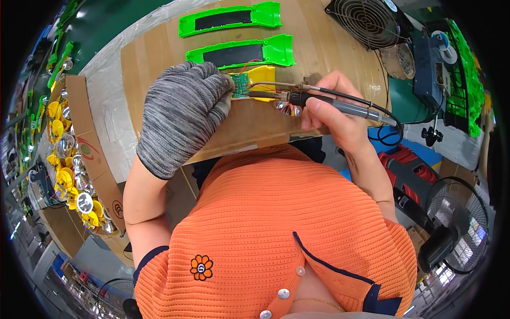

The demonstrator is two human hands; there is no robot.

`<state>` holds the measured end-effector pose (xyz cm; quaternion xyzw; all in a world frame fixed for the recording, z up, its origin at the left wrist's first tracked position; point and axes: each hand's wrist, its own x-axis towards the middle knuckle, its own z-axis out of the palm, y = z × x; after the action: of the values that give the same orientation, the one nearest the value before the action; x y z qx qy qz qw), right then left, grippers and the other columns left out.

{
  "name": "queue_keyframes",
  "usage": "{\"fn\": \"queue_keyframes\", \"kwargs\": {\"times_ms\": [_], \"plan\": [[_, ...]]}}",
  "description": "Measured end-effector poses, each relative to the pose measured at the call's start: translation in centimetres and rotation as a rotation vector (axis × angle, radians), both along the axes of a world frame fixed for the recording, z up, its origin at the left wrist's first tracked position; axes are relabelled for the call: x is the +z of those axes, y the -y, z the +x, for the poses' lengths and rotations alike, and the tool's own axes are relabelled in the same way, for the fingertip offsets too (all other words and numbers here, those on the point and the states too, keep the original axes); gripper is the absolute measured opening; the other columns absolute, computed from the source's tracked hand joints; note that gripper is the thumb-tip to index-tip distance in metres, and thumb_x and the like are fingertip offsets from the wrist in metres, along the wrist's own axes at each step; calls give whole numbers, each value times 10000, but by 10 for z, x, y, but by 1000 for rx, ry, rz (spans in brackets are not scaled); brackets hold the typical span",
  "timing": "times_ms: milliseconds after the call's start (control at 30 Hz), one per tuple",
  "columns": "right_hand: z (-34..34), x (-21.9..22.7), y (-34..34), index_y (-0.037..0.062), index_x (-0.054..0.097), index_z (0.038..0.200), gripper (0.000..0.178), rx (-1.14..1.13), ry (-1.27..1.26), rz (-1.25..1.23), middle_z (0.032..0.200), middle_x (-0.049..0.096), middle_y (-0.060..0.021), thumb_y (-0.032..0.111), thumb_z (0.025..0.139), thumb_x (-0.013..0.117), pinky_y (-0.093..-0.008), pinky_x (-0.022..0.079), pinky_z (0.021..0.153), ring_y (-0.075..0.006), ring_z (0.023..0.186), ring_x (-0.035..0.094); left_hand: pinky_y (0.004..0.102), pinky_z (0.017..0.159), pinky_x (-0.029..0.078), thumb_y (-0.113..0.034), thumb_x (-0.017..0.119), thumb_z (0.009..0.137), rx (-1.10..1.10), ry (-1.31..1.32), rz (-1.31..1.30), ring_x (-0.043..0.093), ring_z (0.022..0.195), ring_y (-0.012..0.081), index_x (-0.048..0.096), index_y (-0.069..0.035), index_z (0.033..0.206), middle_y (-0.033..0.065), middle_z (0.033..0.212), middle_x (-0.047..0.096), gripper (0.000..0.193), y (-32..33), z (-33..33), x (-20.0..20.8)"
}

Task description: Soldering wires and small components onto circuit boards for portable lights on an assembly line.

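Observation:
My left hand (183, 118), in a grey striped knit glove, is closed at the edge of a small green circuit board (240, 83). Its fingertips hide part of what they grip. A yellow plastic piece (264, 73) lies against the board, with thin red wires nearby. In my bare right hand (344, 118) is a soldering iron (348, 108) with a grey handle and a black collar. The iron's tip and a thin metal feed tube (271, 84) both reach to the board. A shiny reflector (287, 108) sits just below the iron.
Two green plastic shells (284, 49) with dark inserts lie beyond my hands on the cardboard-covered table (319, 32). A round fan grille (366, 24) stands far right, near a blue-grey box unit (427, 69). At left, a carton (85, 122) borders many yellow-and-silver lamp parts (64, 178).

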<state>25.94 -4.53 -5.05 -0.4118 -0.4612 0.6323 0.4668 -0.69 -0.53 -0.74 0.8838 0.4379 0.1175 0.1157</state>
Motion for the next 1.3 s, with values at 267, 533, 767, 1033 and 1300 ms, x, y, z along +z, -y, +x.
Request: {"fn": "queue_keyframes", "kwargs": {"times_ms": [267,533,767,1033,1300], "plan": [[1,0,-1,19,538,908,153,-10,23,-31,689,623,-48,55,889,685,-234,465,530,-107,601,619,414,803,507,-118,699,807,-24,-72,-13,631,891,312,709,-77,949,103,914,659,147,0,2,4],[3,1,-3,14,538,904,158,-9,5,-56,675,625,-60,60,883,687,-248,461,536,-123,597,618,418,798,502,-117,694,808,-77,-78,-11,624,882,318,702,-77,973,109,907,649,170,-4,2,5],[7,-2,-1,10,532,907,109,-42,-138,-41,626,567,-50,30,899,639,-281,481,524,-152,561,592,420,795,500,-118,698,801,-89,-112,1,619,880,318,696,-75,974,107,901,641,178,-1,1,7],[32,-16,-21,36,531,960,77,-179,-232,143,621,496,-33,106,958,563,-389,524,830,-171,557,561,409,811,501,-114,702,801,-105,-78,12,620,890,319,695,-73,988,127,921,646,192,-4,-2,13],[48,-14,-19,124,537,959,21,-397,-436,213,629,449,17,125,971,554,-421,464,927,-136,591,498,432,741,487,-259,671,875,8,-58,284,617,825,322,671,-96,981,116,885,640,194,-55,-5,8]]}}
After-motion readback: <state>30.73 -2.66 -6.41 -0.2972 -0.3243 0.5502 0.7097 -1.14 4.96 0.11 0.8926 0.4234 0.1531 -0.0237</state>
